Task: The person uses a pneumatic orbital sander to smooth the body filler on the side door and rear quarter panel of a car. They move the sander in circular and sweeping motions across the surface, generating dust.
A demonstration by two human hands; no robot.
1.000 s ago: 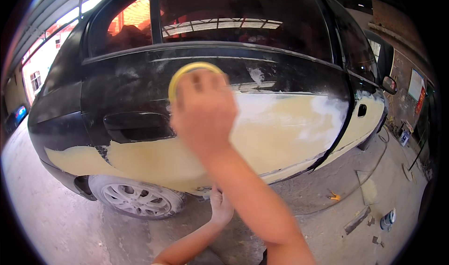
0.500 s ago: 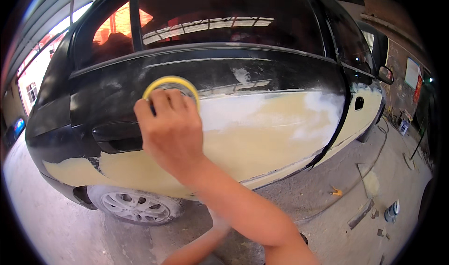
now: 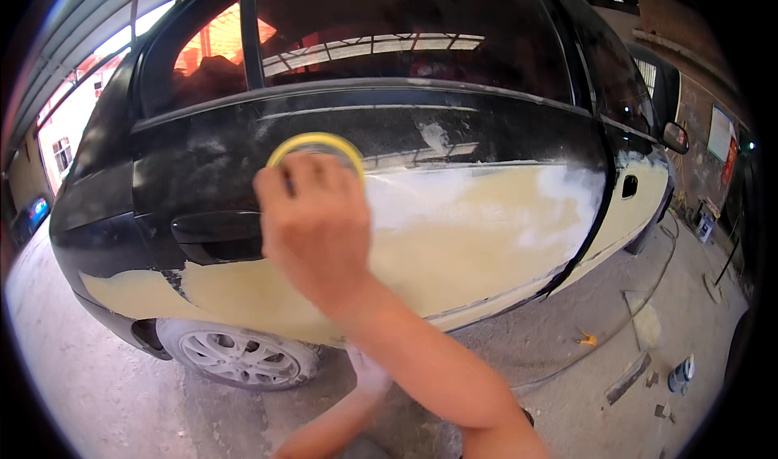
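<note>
Against the black upper part of a car door, my right hand (image 3: 316, 224) grips a round hand sanding pad with a yellow rim (image 3: 320, 140). Its fingers curl over the back of the pad, and the working face is hidden. The pad sits above the edge of a large cream and white filler-coated area (image 3: 478, 224) on the car door. A black door handle (image 3: 215, 228) lies to the left of my wrist. Low beneath my right forearm is my left hand (image 3: 369, 374), near the lower door edge; its fingers are mostly hidden, so its grip is unclear.
A dusty rear wheel (image 3: 239, 354) stands at lower left. On the concrete floor at right lie a hose (image 3: 583, 354), an orange fitting (image 3: 587, 340), a flat strip (image 3: 628, 378) and a small can (image 3: 681, 374). A side mirror (image 3: 675, 136) sticks out at far right.
The car has shifted slightly rightward in the view, and my right hand with the sanding pad has shifted with it. My left hand shows a little higher and further left.
</note>
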